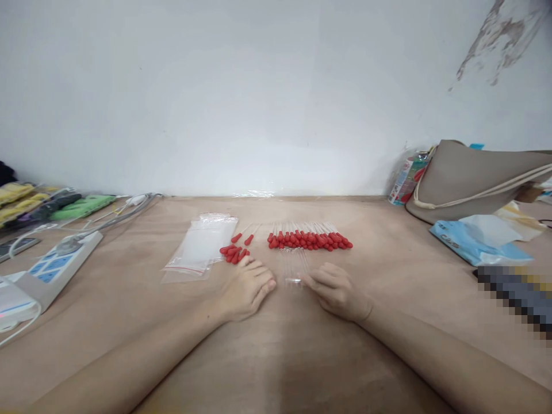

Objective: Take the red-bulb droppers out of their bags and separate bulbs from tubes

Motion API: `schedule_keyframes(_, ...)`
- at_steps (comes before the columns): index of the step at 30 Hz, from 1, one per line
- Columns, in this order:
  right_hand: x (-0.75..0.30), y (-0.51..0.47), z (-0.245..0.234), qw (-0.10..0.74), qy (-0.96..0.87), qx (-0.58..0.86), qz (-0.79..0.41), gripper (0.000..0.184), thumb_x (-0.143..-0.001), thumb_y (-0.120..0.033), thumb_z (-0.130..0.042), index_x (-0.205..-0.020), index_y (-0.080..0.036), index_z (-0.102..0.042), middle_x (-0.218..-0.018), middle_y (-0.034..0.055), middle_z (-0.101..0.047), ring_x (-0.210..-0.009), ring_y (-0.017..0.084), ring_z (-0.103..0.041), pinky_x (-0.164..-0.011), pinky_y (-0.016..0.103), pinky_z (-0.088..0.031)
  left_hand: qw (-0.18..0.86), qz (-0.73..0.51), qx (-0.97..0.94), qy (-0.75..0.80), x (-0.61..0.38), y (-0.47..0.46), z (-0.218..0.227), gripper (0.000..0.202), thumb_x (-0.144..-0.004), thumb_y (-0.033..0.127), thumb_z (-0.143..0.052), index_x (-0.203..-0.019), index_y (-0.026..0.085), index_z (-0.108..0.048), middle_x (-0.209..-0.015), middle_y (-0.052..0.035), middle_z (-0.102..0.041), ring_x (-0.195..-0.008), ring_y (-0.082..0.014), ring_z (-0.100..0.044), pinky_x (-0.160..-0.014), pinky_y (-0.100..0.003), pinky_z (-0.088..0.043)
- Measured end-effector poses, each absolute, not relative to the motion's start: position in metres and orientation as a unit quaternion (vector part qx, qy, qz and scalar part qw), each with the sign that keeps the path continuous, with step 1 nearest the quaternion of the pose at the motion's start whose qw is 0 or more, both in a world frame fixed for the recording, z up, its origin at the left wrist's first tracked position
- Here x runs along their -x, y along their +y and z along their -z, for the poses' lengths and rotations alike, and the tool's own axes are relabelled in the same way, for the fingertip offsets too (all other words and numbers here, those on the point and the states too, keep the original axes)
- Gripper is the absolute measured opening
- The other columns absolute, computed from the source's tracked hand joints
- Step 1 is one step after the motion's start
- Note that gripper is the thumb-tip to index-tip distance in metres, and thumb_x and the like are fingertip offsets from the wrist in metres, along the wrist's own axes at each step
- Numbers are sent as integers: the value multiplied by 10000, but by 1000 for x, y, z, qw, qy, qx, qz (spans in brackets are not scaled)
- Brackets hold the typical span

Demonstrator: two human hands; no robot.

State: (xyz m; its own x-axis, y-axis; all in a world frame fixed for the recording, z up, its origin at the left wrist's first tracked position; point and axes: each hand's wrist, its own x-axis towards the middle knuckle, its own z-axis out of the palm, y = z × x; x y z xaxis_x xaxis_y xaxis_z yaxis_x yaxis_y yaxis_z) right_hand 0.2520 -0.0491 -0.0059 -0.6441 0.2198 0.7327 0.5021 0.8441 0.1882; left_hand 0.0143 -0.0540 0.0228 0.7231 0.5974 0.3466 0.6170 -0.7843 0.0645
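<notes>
Long row of capped tubes (309,240) done, few caps (233,253) and bare tubes (294,265) left, left hand (245,290) open flat, right hand (336,290) open, touching bare tubes.

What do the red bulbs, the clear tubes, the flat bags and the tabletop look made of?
Red bulbs: matte, likely rubber. Clear tubes: transparent, glossy, glass or hard plastic; cannot tell. Bags: thin clear plastic film, red-lined. Tabletop: bare wood or plywood, grain showing.
</notes>
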Motion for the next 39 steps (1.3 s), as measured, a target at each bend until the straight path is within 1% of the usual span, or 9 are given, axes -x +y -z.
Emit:
schedule_keyframes(4,-254,-44,10,426,-837,332,91,257,-845,-143,-415,-1065,-164,-545,-703,38,-522,-622,127,-475,-544,245,-390,-11,222,881,-417,1,-48,-33,319,-910,291,-237,-738,174,-478,-680,-15,-506,-645,-149,-457,-622,-284,-353)
schedule_keyframes(6,-253,-41,7,434,-822,365,53,274,-843,-133,-384,-1067,-154,-540,-758,57,-536,-673,134,-511,-583,244,-424,-39,256,849,-460,9,-41,-42,308,-908,286,-237,-791,183,-502,-727,-17,-523,-689,-155,-489,-652,-287,-385)
schedule_keyframes(12,-256,-32,6,395,-808,437,28,169,-810,-143,-386,-795,-157,-554,-702,46,-558,-620,139,-524,-569,250,-411,-2,255,785,-565,37,-13,-54,269,-849,246,-349,-955,224,-596,-815,-50,-495,-759,-186,-526,-704,-332,-440)
schedule_keyframes(14,-259,-27,10,385,-808,444,39,180,-811,-146,-383,-784,-159,-561,-705,46,-560,-614,134,-522,-576,246,-407,19,238,788,-567,40,-9,-49,272,-842,238,-360,-968,235,-602,-852,-54,-477,-755,-180,-531,-704,-327,-449)
schedule_keyframes(19,-260,-20,17,376,-808,448,72,212,-819,-166,-402,-849,-161,-612,-716,48,-574,-649,136,-539,-622,246,-412,40,202,793,-574,30,-9,-39,364,-831,235,-390,-1194,252,-415,-933,-49,-515,-753,-183,-554,-684,-321,-440)
schedule_keyframes(24,-254,-25,15,370,-813,444,70,222,-817,-168,-413,-866,-166,-629,-728,52,-587,-667,141,-543,-631,249,-414,63,194,787,-582,19,-9,-38,127,-817,240,-415,-894,183,-497,-876,-57,-553,-750,-190,-561,-655,-298,-426)
schedule_keyframes(27,-251,-29,14,378,-816,433,65,222,-814,-170,-409,-862,-171,-625,-724,53,-581,-658,140,-534,-611,248,-408,76,191,796,-569,17,-9,-36,121,-808,230,-418,-781,171,-521,-851,-59,-539,-718,-178,-557,-635,-284,-420)
schedule_keyframes(35,-248,-32,14,346,-833,428,54,222,-813,-313,-465,-864,-158,-615,-761,70,-579,-717,166,-532,-657,287,-415,81,218,771,-592,23,-10,-44,242,-833,347,-395,-778,184,-565,-843,-45,-555,-673,-166,-556,-634,-285,-403)
schedule_keyframes(39,-248,-35,11,328,-838,434,54,283,-801,-401,-488,-880,-164,-620,-810,82,-589,-787,191,-539,-704,318,-420,98,178,741,-640,33,4,-54,246,-813,363,-403,-796,200,-586,-881,-48,-588,-785,-199,-568,-632,-280,-398)
